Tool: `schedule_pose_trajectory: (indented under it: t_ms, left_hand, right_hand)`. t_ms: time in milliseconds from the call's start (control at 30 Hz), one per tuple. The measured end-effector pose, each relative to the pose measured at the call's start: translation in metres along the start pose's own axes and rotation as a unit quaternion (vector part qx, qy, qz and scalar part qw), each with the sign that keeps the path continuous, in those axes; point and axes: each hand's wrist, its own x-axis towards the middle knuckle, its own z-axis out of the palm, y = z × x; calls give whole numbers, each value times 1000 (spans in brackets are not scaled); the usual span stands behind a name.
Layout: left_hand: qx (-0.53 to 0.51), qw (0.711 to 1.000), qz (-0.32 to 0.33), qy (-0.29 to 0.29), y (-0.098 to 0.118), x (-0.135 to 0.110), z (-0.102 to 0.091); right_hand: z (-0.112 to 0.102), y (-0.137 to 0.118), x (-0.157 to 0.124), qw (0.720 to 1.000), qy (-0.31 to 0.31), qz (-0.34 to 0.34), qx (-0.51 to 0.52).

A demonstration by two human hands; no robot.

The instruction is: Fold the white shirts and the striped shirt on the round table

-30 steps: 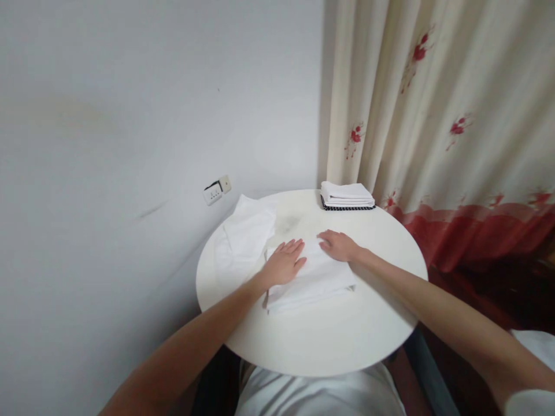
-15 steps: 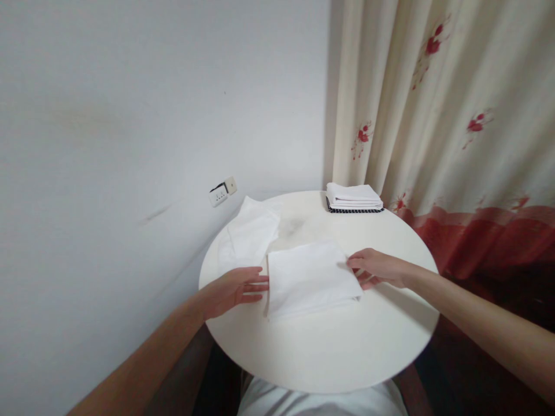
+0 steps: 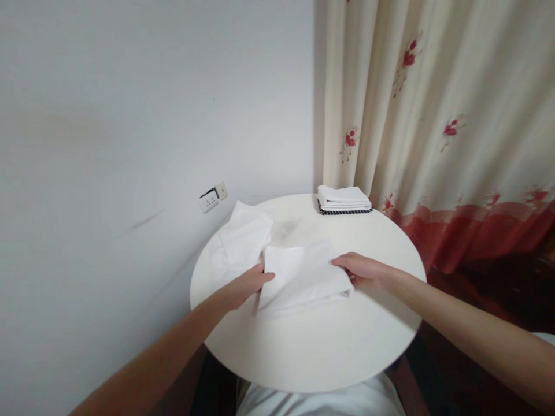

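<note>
A folded white cloth (image 3: 306, 277) lies at the middle of a round white table (image 3: 312, 346). My left hand (image 3: 248, 284) grips its left edge, thumb on top and the other fingers hidden beneath. At the right edge, my right hand (image 3: 359, 269) pinches the cloth between thumb and fingers. The cloth's left part is slightly raised and bent. Beyond my left hand lies a second, loosely spread white cloth (image 3: 245, 231), close to the folded one.
A stack of folded white cloths (image 3: 344, 198) sits on a black-and-white patterned base (image 3: 347, 212) at the table's back right. A wall with a socket (image 3: 209, 201) borders the left side. A flowered curtain (image 3: 390, 115) hangs behind and to the right.
My left hand has gone from open fingers beside the cloth to gripping its left edge. My right hand has closed on the right edge. The view has shifted slightly right.
</note>
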Motion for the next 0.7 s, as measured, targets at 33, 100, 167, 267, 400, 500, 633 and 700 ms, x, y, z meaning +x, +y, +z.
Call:
schedule_pose_trajectory:
  t_ms: [33,100,167,267,400,500,633,700]
  left_hand:
    - [-18,1000,3,8,1,1,3]
    - [-25,998,-7,65,1,5,10]
    - [12,989,-15,145,2,13,16]
    - [89,975,55,197,11,30,19]
    - [72,979,115,150,48,65,16]
    - [21,984,130,121,88,108,16]
    - [-43,976,194,92,143,184,25]
    - [-79,971,212,78,169,226,33]
  right_hand:
    - [3,0,-2,999,-9,10,30]
    - [8,-2,-3,995,-21,15,95]
    - [8,-5,-3,990,-21,2,139]
    - [-1,-11,1,986,-7,-13,168]
    - [-33,-29,14,983,28,-53,175]
    - [-70,-57,32,980,66,-92,165]
    - [-132,-105,68,971,161,-131,120]
    - [-164,-128,91,968,193,-128,99]
